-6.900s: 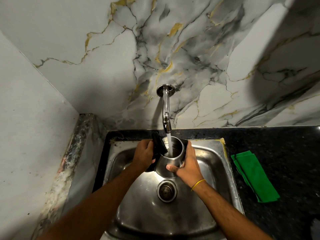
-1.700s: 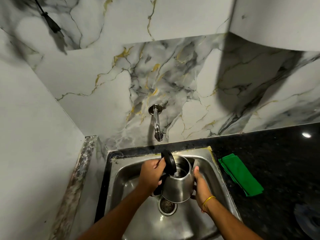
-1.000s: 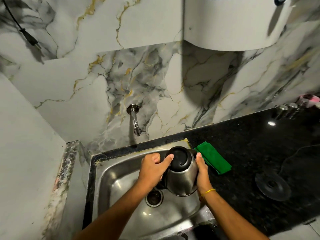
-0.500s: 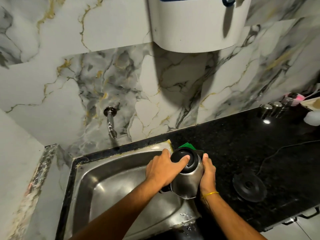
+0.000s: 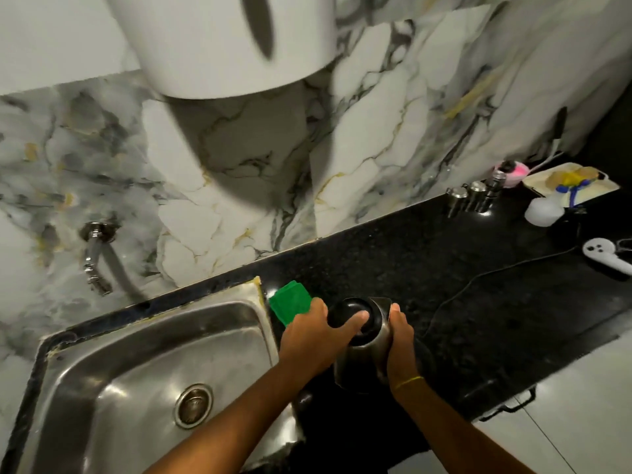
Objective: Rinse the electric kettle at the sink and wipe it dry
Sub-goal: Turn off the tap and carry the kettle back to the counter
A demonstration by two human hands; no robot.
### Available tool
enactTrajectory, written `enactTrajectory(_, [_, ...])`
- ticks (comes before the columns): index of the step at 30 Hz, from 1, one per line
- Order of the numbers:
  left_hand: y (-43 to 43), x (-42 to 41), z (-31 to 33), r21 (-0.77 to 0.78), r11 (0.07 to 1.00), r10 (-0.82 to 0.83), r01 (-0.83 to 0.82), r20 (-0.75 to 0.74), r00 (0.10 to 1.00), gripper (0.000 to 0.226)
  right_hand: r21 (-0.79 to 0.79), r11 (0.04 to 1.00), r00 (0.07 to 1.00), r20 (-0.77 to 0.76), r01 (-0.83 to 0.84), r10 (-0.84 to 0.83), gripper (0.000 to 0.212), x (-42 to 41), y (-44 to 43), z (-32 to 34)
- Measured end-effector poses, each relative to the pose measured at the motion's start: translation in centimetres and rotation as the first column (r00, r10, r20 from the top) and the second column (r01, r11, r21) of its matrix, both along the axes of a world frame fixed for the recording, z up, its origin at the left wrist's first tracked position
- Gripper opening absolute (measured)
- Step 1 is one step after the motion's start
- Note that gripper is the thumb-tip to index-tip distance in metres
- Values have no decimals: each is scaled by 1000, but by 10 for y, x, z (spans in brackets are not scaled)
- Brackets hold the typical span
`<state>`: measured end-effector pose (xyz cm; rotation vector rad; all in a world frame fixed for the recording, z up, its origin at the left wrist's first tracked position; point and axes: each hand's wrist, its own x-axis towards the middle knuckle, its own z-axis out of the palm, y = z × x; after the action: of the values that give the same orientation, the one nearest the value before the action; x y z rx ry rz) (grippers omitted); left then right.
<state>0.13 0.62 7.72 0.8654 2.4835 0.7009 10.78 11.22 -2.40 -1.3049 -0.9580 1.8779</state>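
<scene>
Now both hands are closed around the electric kettle (image 5: pixel 362 347), which stands or hovers low over the black speckled worktop (image 5: pixel 478 302) just to the right of the steel sink (image 5: pixel 102 388); whether its base touches the stone cannot be told. The left hand (image 5: pixel 314 340) wraps the kettle's left side where the handle sits, fingers curled tight, with the thumb laid across the shut black lid (image 5: pixel 354 318). The right hand (image 5: pixel 400 340) presses flat against the kettle's right flank, fingers running up the steel wall to the rim beside the spout, the palm moulded to the curve. A thin yellow band (image 5: pixel 408 381) circles the right wrist.

Both forearms come up from the lower edge of the view, the left crossing over the sink's front right corner, the right rising more steeply over the worktop edge. The wrists are nearly level with each other, and the kettle is upright between them.

A folded green cloth (image 5: pixel 290 301) lies on the worktop just behind the left hand, partly hidden by the knuckles, close to the sink's back right corner. The tap (image 5: pixel 95 261) juts from the marbled wall above the sink's left part, blurred. A thin dark cord (image 5: pixel 478 278) trails across the worktop to the right of the kettle.
</scene>
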Motion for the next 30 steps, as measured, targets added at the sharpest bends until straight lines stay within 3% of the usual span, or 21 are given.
enactTrajectory(3, [22, 15, -8, 117, 993, -8, 2, 59, 998, 64, -98, 995, 999, -47, 8, -12, 86, 24, 23, -27])
enactTrajectory(5, [30, 21, -16, 218, 976, -46, 10, 159, 986, 57, -127, 992, 993, -109, 26, -41, 90, 36, 36, -31])
enactTrajectory(8, [29, 19, -19, 381, 923, -201, 51, 366, 909, 45, -179, 984, 988, -149, 2, -29, 71, 47, 43, -8])
enactTrajectory(11, [23, 18, -25, 396, 913, -286, 95, 458, 841, 50, -180, 984, 983, -177, 9, -41, 59, 54, 49, -6])
enactTrajectory(14, [18, 21, -32, 355, 933, -199, 59, 371, 907, 46, -137, 989, 980, -179, 61, -85, 67, 49, 53, -9])
enactTrajectory(19, [17, 22, -29, 248, 961, -165, 125, 148, 975, 45, -113, 992, 988, -135, 60, -75, 51, 38, 56, -16])
enactTrajectory(22, [13, 16, -33, 183, 974, -153, 133, 96, 984, 43, -157, 987, 988, -150, 24, -48, 80, 29, 45, -31])
enactTrajectory(24, [11, 12, -38, 169, 978, -135, 121, 74, 988, 38, -171, 985, 989, -144, 17, -42, 86, 24, 38, -48])
enactTrajectory(30, [1, -5, -50, 240, 968, -83, 69, 50, 995, 38, -152, 988, 997, -77, -27, 16, 66, 14, 10, -52])
